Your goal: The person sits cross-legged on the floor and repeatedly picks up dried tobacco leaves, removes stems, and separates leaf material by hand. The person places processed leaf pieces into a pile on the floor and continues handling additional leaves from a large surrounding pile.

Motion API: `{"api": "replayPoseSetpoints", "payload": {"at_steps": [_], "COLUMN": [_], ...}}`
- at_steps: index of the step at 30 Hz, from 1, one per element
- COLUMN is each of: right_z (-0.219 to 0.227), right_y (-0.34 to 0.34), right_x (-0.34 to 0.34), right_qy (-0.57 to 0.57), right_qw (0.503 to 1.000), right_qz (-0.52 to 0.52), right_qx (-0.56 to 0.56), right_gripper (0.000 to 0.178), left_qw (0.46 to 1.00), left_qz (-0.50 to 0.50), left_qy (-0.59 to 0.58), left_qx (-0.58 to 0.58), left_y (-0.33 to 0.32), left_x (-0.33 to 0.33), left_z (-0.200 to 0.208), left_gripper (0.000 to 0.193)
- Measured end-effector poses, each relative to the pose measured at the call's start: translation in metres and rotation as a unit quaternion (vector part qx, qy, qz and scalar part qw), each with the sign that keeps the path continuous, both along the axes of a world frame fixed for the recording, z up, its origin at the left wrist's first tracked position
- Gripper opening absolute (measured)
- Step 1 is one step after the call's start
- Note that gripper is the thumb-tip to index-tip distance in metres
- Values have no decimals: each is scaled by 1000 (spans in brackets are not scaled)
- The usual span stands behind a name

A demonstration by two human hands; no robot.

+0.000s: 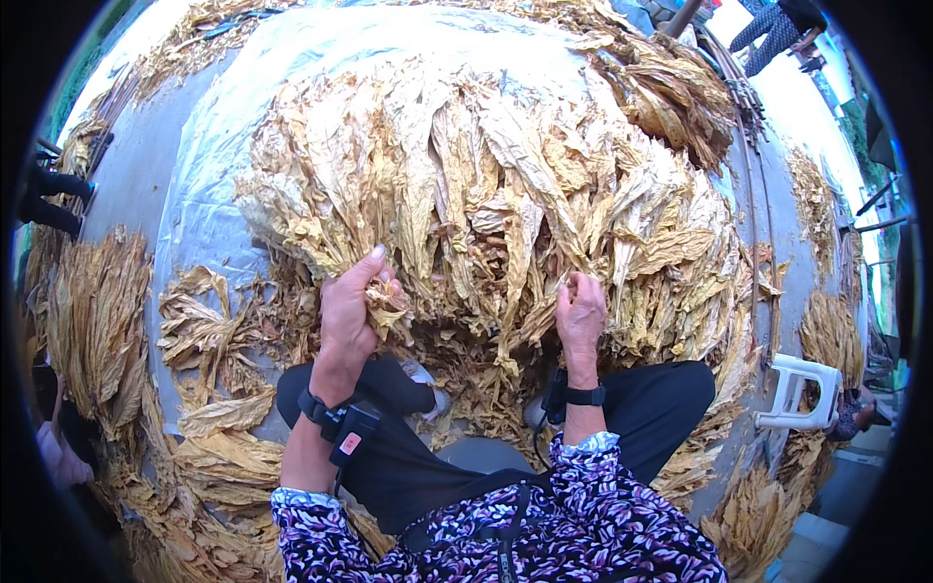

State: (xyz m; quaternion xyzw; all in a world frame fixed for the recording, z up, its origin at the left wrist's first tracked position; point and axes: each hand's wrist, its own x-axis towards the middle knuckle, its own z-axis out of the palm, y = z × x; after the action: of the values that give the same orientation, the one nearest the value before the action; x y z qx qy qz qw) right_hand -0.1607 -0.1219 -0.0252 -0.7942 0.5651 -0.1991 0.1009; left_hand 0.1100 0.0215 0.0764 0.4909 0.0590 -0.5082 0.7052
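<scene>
Left hand (348, 309): one, fingers closed on a small bunch of dry leaves (388, 303) at the near left edge of the pile (428, 185); presumably squeezed to stop the crumpled ends scattering.

Right hand (581, 313): one, fingers curled, fingertips against the near edge of the pile, right of its middle; whether a leaf is pinched, cannot tell.

Pile: long, yellow-brown leaves, many pointing toward the person, an arrangement that seems to bring their ends within reach.

Trousers (651, 408): dark, knees bent outward at the near side of the pile, apparently to clear room for both arms.

Plastic sheet (199, 219): pale, under the pile, showing left of it and beyond; likely keeps leaves off the ground.

Loose leaves (206, 325): left of the pile, set apart.

Poles (750, 223): thin, right of the pile, lying lengthwise.

Stool (802, 393): white, right of the pile's near end.
</scene>
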Motion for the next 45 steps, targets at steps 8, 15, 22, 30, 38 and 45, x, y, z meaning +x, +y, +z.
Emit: {"api": "replayPoseSetpoints", "payload": {"at_steps": [8,15,22,30,38,45], "right_z": [-20,4,-2,6,17,25], "right_y": [-31,7,51,61,64,84], "right_x": [-68,-58,-32,-37,-33,-13], "right_qy": [5,-677,-642,-669,-637,-392], "right_qw": [999,355,447,419,534,884], "right_qz": [-47,-94,-121,-77,-57,81], "right_qx": [9,638,610,609,554,241], "right_gripper": [8,24,41,43,51,33], "left_qw": [1000,999,995,989,986,985], "left_qz": [9,-22,-38,-97,-136,-140], "left_qy": [13,-33,-65,-18,-14,79], "left_qx": [-9,12,60,106,97,56], "left_y": [0,0,11,21,9,-15], "left_x": [-2,-18,-54,-116,-135,-132], "left_z": [-1,-16,-33,-53,-60,-65], "left_gripper": [14,15,11,9,6,20]}}
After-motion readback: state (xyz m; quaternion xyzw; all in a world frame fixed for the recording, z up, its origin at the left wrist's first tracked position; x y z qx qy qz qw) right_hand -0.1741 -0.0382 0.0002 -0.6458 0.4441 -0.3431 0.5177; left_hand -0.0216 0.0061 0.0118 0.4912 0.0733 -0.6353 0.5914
